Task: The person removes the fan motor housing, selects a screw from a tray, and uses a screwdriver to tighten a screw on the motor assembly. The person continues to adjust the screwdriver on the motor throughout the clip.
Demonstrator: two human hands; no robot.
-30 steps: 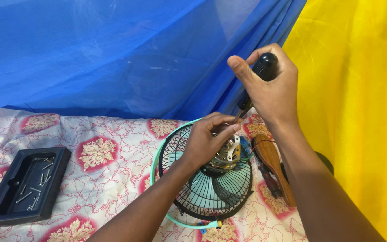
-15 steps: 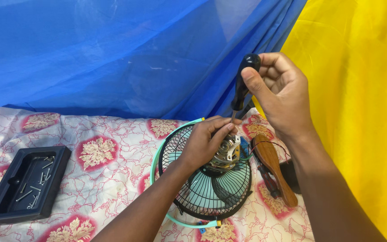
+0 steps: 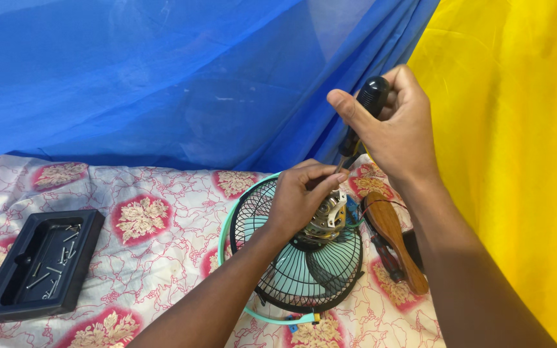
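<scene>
we've got right hand (image 3: 400,132) gripping screwdriver (image 3: 363,116) at 1 o'clock | left hand (image 3: 301,196) clamped on fan motor (image 3: 327,216)

We look down on a flowered cloth (image 3: 162,193) with blue fabric (image 3: 162,77) hanging behind it and yellow fabric (image 3: 517,129) at the right. Our right hand (image 3: 398,132) grips the black handle of a screwdriver (image 3: 363,113), its shaft angling down toward the bare motor (image 3: 325,218) of a small fan. Our left hand (image 3: 298,200) rests on that motor, fingers pinched by the screwdriver's tip. The motor sits on a black wire grille (image 3: 304,270) ringed in mint green. Just right of the fan lies a wooden-handled tool (image 3: 394,235). Well off to the left, a black tray (image 3: 8,290) holds loose screws (image 3: 53,264).
</scene>
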